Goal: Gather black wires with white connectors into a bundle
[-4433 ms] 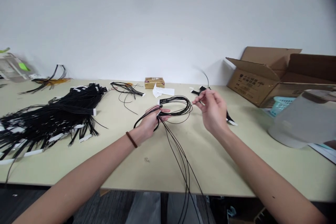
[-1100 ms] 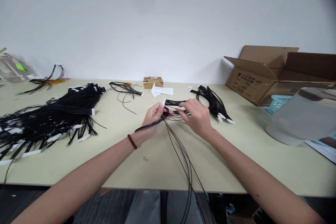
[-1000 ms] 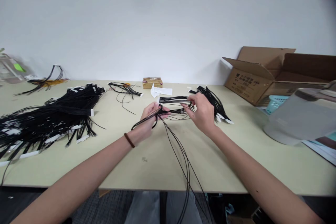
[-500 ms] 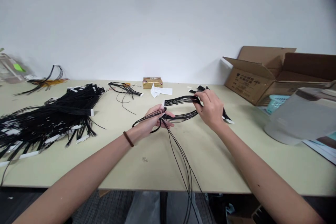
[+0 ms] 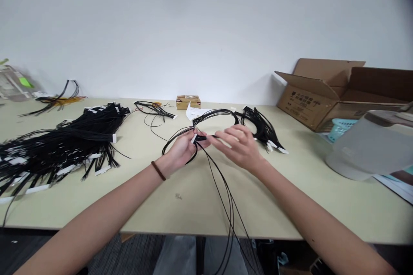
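Observation:
My left hand (image 5: 181, 149) is closed on a bundle of thin black wires (image 5: 215, 114) at the point where the strands cross. The wires arch up in a loop behind both hands, and their long tails (image 5: 227, 206) run toward me over the table's front edge. A small white connector shows at my left fingertips. My right hand (image 5: 238, 146) is just right of the left, fingers stretched toward the crossing point and touching the strands; motion blurs it.
A big heap of black wire harnesses with white connectors (image 5: 58, 142) covers the table's left. A smaller bunch (image 5: 262, 131) lies behind my right hand. An open cardboard box (image 5: 325, 92), a grey container (image 5: 371, 146), a small gold box (image 5: 188, 102) and white paper stand further back.
The loop, stretched flat between both hands half a second ago, now arches higher behind them. My right hand has come back left from the loop's far end to the crossing point by my left hand.

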`<state>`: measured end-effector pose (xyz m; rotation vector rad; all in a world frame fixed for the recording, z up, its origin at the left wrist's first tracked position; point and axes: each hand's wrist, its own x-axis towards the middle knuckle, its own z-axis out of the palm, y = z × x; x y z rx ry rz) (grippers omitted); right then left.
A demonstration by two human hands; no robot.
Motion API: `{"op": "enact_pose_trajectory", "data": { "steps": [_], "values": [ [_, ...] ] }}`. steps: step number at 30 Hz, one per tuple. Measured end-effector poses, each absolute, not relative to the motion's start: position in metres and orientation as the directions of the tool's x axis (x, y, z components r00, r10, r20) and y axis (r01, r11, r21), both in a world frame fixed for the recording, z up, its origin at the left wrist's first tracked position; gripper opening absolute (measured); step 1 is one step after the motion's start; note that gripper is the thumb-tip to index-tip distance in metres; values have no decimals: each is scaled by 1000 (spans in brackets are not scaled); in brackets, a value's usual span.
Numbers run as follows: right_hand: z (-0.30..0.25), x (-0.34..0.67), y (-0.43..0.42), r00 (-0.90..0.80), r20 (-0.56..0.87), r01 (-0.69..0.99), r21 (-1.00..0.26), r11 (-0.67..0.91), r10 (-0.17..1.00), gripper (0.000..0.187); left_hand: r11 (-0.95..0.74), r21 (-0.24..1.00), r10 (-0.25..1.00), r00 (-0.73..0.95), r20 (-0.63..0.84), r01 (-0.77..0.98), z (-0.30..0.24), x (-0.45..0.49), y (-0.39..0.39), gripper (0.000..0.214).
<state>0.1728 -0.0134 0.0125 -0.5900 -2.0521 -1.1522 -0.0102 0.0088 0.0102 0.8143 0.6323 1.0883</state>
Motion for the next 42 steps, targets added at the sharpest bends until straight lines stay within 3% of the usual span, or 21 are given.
{"op": "enact_pose_trajectory", "data": {
  "steps": [6, 11, 15, 28, 42],
  "values": [
    [4, 166, -18, -645, 760, 625, 469, 625, 75, 34, 251, 816, 929, 366, -52, -521, 14, -9, 5, 14],
    [7, 162, -19, -706, 701, 569, 646, 509, -100, 20, 287, 786, 931, 353, -93, -548, 15, -8, 4, 17],
    [4, 157, -15, -725, 689, 564, 614, 553, -26, 14, 295, 789, 898, 438, -37, -539, 15, -7, 0, 14],
    [2, 157, -14, -666, 745, 621, 537, 570, 23, 13, 330, 763, 835, 549, 39, -556, 13, -6, -1, 15],
    [-2, 155, -15, -598, 801, 672, 527, 520, -38, 13, 369, 742, 813, 581, 34, -559, 18, -5, -6, 15]
  ]
}}
